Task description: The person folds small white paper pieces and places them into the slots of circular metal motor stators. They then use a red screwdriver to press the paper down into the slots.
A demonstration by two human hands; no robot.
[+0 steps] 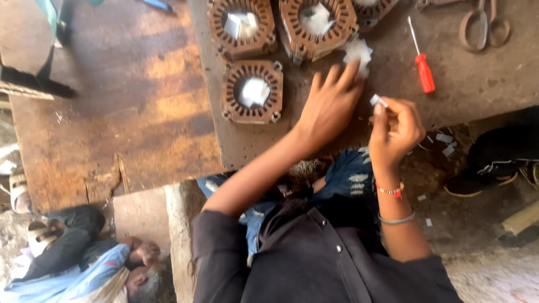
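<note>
My left hand (328, 106) reaches over the dark metal worktop (477, 84), fingers apart, fingertips resting on a small stack of white paper pieces (357, 53) beside a rusty round stator (317, 25). My right hand (396, 129), with bangles on its wrist, pinches a small white paper slip (377, 101) between thumb and fingers, just right of my left hand. Two more rusty stators (241, 28) (252, 91), each with white paper inside, lie to the left of my left hand.
A red-handled screwdriver (424, 70) and scissors (483, 25) lie at the right of the worktop. A worn wooden table (112, 101) adjoins on the left. Paper scraps (446, 143) and a shoe (494, 168) lie on the floor. Another person (84, 258) is at lower left.
</note>
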